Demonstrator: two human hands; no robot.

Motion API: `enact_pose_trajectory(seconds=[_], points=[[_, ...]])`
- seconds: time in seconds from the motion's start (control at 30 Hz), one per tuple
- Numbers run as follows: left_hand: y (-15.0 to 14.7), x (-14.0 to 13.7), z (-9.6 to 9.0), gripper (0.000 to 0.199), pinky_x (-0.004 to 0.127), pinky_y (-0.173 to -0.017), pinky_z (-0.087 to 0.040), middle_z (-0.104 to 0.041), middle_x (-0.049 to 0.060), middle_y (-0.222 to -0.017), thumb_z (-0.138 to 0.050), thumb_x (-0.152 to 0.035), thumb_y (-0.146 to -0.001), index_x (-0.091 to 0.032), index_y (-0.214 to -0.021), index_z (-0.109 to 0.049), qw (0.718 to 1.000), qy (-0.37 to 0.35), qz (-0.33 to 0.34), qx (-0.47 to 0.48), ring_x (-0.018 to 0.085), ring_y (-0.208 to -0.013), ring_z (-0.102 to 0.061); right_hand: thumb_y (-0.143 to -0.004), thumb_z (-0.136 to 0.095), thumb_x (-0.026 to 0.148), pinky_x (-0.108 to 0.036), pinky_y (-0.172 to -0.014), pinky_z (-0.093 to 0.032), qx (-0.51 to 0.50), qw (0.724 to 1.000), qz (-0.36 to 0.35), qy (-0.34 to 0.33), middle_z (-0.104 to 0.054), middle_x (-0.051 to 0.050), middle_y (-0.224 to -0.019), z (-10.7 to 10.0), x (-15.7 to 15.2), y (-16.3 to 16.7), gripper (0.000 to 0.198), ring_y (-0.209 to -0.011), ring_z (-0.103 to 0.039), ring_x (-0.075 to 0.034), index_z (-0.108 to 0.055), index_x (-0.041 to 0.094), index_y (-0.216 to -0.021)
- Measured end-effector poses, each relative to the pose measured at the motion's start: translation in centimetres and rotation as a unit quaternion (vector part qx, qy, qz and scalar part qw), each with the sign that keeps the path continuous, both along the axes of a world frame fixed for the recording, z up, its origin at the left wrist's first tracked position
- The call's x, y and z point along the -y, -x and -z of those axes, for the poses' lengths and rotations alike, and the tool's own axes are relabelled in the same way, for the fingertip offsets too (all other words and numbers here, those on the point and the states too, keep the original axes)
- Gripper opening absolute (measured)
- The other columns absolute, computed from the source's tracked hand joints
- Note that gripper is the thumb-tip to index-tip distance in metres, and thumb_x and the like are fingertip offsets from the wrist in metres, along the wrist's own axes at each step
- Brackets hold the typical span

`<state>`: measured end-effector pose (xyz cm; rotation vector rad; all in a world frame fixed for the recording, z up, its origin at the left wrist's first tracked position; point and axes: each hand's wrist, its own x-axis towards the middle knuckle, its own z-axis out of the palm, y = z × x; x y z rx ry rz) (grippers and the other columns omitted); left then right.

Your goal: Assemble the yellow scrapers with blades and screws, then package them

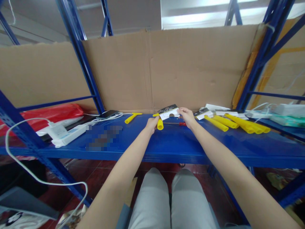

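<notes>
My left hand (151, 125) is closed around a yellow T-shaped tube (160, 125), whose round open end points toward me. My right hand (187, 116) pinches the right end of a black-and-white printed card (168, 112). The card lies across the upper part of that tube and hides much of it. Whether it is a flat card or a folded sleeve, I cannot tell. Just behind the right hand's wrist, a thin tool with a red handle (182, 124) rests on the blue shelf (133, 140).
Another yellow T-shaped tube (132, 118) lies to the left. Several yellow tubes (246, 124) are at right, beside more printed cards (204, 113). A white power strip (71, 135) with cables and a red bag (54, 116) occupy the left. Cardboard (190, 70) stands behind, between blue posts (79, 57).
</notes>
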<state>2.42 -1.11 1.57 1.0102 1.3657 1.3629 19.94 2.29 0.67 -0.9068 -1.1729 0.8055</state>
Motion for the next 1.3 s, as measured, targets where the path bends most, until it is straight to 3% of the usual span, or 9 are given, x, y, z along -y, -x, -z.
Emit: enact_pose_trajectory(seconds=[0.13,0.47,0.67,0.97,1.03,1.3], points=[[0.2,-0.3,0.2,0.010,0.019,-0.045,-0.042,-0.065,0.005,-0.064,-0.065,-0.019,-0.080,-0.009,-0.082,-0.066,1.000,-0.003,-0.011,0.024,0.013,-0.055,-0.061,-0.069,-0.074,0.034,-0.019,-0.052,-0.048,-0.018,0.999,-0.032,-0.018,-0.062,0.002,-0.059,-0.1,-0.2,-0.1,0.024,-0.055,-0.058,-0.009,-0.058,0.018,-0.062],[1.6,-1.8,0.5,0.010,0.014,-0.036,-0.031,-0.049,-0.004,-0.055,-0.055,-0.023,-0.089,-0.014,-0.084,-0.055,0.979,-0.019,-0.146,0.143,0.005,-0.036,-0.043,-0.075,-0.071,0.038,-0.017,-0.045,-0.043,-0.004,1.000,-0.007,-0.003,-0.054,0.005,-0.045,-0.5,0.4,-0.2,0.030,-0.041,-0.053,-0.008,-0.053,0.018,-0.062],[1.8,-2.0,0.6,0.008,0.014,-0.036,-0.032,-0.050,-0.005,-0.055,-0.050,-0.020,-0.091,-0.013,-0.091,-0.053,0.971,-0.020,-0.149,0.187,0.005,-0.036,-0.046,-0.074,-0.072,0.034,-0.016,-0.044,-0.043,0.009,0.999,-0.043,0.015,-0.058,0.005,-0.049,-0.5,0.9,0.4,0.028,-0.039,-0.052,-0.006,-0.054,0.017,-0.061],[2.1,-2.1,0.5,0.016,0.017,-0.041,-0.037,-0.062,0.001,-0.069,-0.050,-0.022,-0.092,-0.011,-0.104,-0.052,0.955,-0.039,-0.221,0.193,0.008,-0.044,-0.056,-0.075,-0.071,0.035,-0.016,-0.044,-0.041,0.009,1.000,-0.021,0.000,-0.055,0.005,-0.046,-0.3,0.3,-0.1,0.030,-0.038,-0.050,-0.006,-0.053,0.017,-0.060],[2.1,-2.1,0.6,0.015,0.017,-0.041,-0.036,-0.064,0.002,-0.074,-0.053,-0.019,-0.090,-0.012,-0.104,-0.053,0.960,-0.047,-0.199,0.194,0.008,-0.045,-0.058,-0.075,-0.072,0.034,-0.016,-0.045,-0.042,0.013,1.000,-0.029,0.001,-0.058,0.005,-0.049,-0.2,0.4,0.0,0.029,-0.040,-0.053,-0.006,-0.054,0.017,-0.062],[1.6,-2.4,1.2,0.011,0.014,-0.043,-0.035,-0.063,0.000,-0.061,-0.058,-0.023,-0.086,-0.014,-0.091,-0.061,0.988,-0.014,0.030,0.149,0.007,-0.048,-0.059,-0.075,-0.072,0.024,-0.023,-0.054,-0.053,0.018,0.995,-0.098,0.020,-0.066,0.000,-0.058,0.2,1.0,1.4,0.023,-0.048,-0.061,-0.010,-0.057,0.017,-0.060]])
